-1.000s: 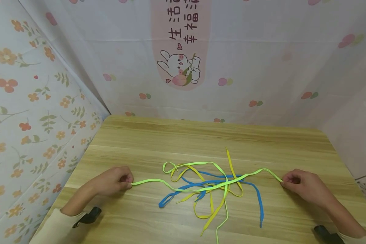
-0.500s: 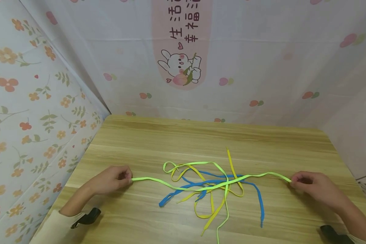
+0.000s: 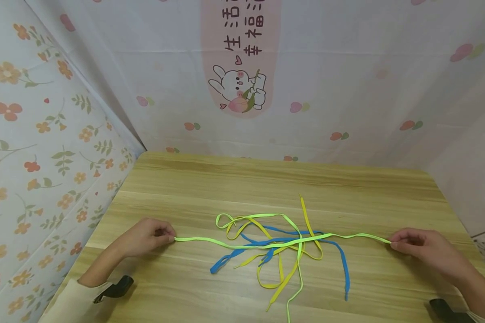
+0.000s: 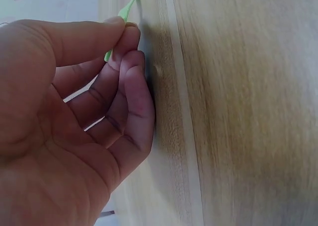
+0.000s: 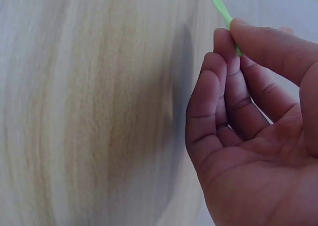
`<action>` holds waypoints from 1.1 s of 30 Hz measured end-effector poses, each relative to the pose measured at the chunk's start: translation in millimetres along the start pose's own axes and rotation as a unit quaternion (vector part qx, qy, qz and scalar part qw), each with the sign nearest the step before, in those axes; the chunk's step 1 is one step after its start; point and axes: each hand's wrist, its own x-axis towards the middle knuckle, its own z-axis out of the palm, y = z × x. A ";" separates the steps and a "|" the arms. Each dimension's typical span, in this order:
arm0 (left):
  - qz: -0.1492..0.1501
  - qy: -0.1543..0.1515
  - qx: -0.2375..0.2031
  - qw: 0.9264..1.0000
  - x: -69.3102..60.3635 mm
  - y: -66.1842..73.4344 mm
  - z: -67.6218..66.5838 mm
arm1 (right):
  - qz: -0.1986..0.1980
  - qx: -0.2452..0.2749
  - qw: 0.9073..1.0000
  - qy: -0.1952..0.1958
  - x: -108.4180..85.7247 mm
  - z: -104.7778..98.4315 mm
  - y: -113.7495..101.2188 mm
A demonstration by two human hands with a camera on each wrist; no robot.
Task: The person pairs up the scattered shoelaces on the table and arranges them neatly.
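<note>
A neon green shoelace (image 3: 204, 240) stretches sideways across the pile, nearly straight with slight waves. Its left part is pinched between thumb and fingertips of my left hand (image 3: 147, 237), and a short green tip pokes past the fingers in the left wrist view. My right hand (image 3: 430, 249) pinches the other side in the same way, near the table's right. Beneath the stretched lace lie blue shoelaces (image 3: 346, 273) and yellow shoelaces (image 3: 305, 213), crossing loosely. Another green length (image 3: 266, 215) loops behind and runs toward the front edge; whether it is a separate lace I cannot tell.
The laces lie on a wood-grain table (image 3: 210, 179). A printed curtain (image 3: 327, 80) hangs behind its back edge, and a floral cloth (image 3: 56, 148) hangs at the left. Dark wrist straps (image 3: 117, 287) sit below both hands.
My right hand has moved to the right, drawing the green shoelace straighter; its middle has shifted slightly toward the back. My left hand has barely moved. The blue and yellow shoelaces look unchanged.
</note>
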 end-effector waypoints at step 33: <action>-0.007 0.010 -0.050 0.999 -4.4 -6.1 -21.7 | -0.017 0.014 1.000 0.015 -8.6 -23.6 10.4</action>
